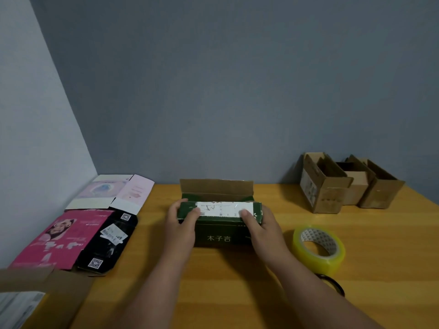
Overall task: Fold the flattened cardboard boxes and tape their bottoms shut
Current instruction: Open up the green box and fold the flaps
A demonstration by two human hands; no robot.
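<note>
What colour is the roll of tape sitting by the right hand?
Translucent yellow, with a grey-white patterned cardboard core; the round tape roll shows best in the head view.

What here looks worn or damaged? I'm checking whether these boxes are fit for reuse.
The green box held by both hands carries a torn white label on its near flap. The black flattened box at left also shows ragged label remnants.

One head-worn view looks forward and down, close over the surface (237, 293), facing the wall (237, 91) corner beyond it.
</note>
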